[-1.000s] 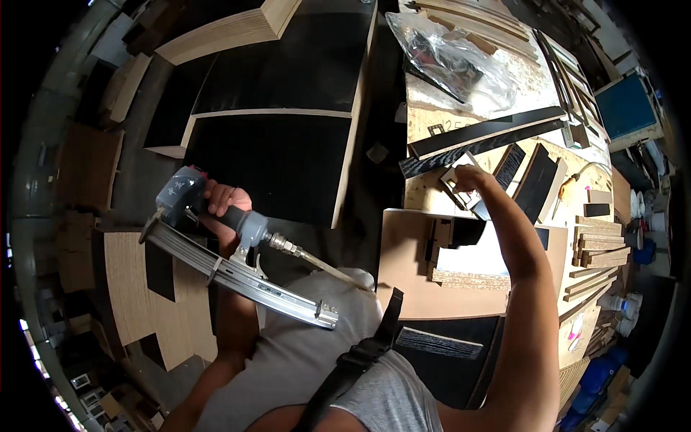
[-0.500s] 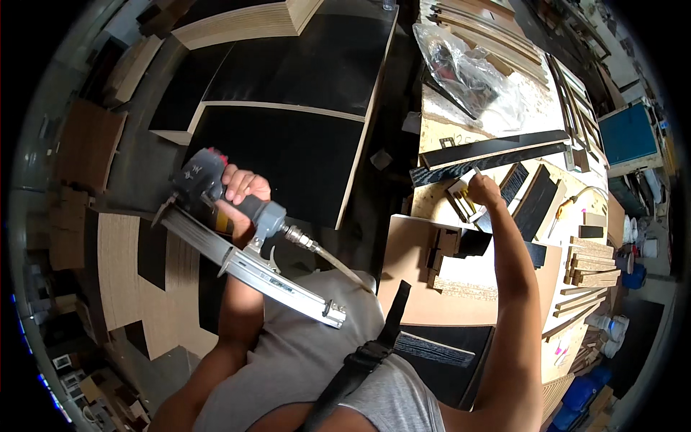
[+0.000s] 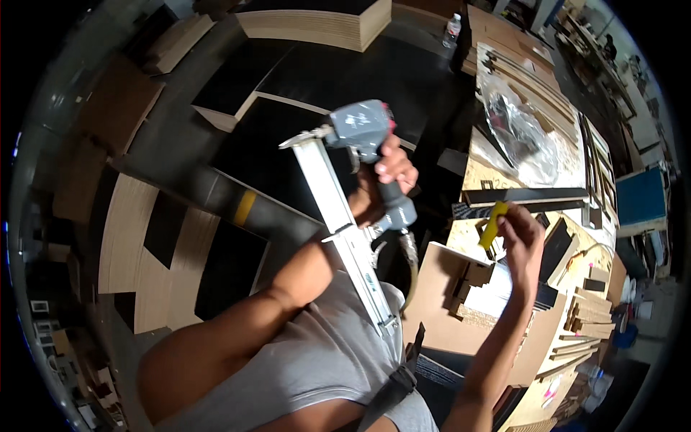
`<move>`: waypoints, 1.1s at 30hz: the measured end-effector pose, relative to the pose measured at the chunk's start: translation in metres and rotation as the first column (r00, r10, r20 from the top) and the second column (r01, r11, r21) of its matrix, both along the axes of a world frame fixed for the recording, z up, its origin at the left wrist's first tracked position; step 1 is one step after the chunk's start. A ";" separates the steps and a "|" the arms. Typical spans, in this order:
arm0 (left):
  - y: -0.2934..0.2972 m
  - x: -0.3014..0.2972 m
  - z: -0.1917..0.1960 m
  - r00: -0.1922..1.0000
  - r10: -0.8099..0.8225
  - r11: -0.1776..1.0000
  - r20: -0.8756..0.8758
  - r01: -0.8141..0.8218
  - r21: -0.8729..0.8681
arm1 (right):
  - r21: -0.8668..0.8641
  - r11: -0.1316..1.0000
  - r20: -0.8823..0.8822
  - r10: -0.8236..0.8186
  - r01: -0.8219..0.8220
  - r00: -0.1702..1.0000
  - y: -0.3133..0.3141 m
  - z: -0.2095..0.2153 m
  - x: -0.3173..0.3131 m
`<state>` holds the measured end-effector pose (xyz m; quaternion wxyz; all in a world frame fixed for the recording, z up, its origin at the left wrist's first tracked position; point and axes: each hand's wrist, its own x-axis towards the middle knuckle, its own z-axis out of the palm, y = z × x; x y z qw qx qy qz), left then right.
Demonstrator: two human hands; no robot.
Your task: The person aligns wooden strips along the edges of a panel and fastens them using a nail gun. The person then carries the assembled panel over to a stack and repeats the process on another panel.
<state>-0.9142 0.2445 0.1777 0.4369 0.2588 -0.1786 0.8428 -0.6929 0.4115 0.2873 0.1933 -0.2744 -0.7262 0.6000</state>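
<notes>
My left hand [image 3: 396,169] is wrapped round the grip of a grey pneumatic nail gun [image 3: 361,126], raised in front of my body. The gun's long silver magazine [image 3: 342,216] slants down toward my waist, and an air hose [image 3: 413,279] runs from the base of its handle. Over the workbench, my right hand [image 3: 524,234] pinches a small, elongated yellow object [image 3: 494,225]; its exact kind does not show. Beneath and beyond that hand lie black boards [image 3: 529,196] and a cluster of small brown wood pieces [image 3: 471,281].
Stacked black-faced panels [image 3: 360,68] fill the area ahead and left. Crumpled clear plastic [image 3: 529,137] and long wood strips [image 3: 533,90] lie on the bench [image 3: 468,173]. Several short wood blocks [image 3: 592,313] sit at its right. A water bottle [image 3: 452,30] stands far off.
The nail gun has swung right and turned more upright in my left hand. My right hand has lifted from the bench pieces, bringing up the yellow object. The whole view has shifted left.
</notes>
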 end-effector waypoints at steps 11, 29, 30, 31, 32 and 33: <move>-0.122 0.070 0.101 0.906 -0.150 0.805 -0.395 -0.120 -0.581 | 0.104 0.992 -0.214 0.094 -0.073 0.972 -0.201 0.053 -0.090; -0.298 0.081 0.087 0.438 -0.588 0.328 -0.680 -0.639 -0.696 | 0.696 0.666 -0.222 -0.155 0.268 0.962 -0.349 0.008 -0.095; -0.297 0.083 0.079 0.470 -0.567 0.369 -0.676 -0.589 -0.719 | 0.762 0.625 -0.091 -0.154 0.168 0.984 -0.357 0.010 -0.084; -0.294 0.087 0.076 0.534 -0.532 0.432 -0.657 -0.496 -0.753 | 0.807 0.567 -0.069 -0.190 0.167 0.979 -0.363 0.011 -0.075; -0.287 0.091 0.069 0.611 -0.489 0.509 -0.622 -0.379 -0.773 | 0.847 0.508 -0.046 -0.222 0.156 0.974 -0.367 0.009 -0.068; -0.276 0.096 0.066 0.712 -0.429 0.614 -0.555 -0.220 -0.758 | 0.806 0.583 0.009 -0.185 0.102 0.983 -0.368 0.002 -0.057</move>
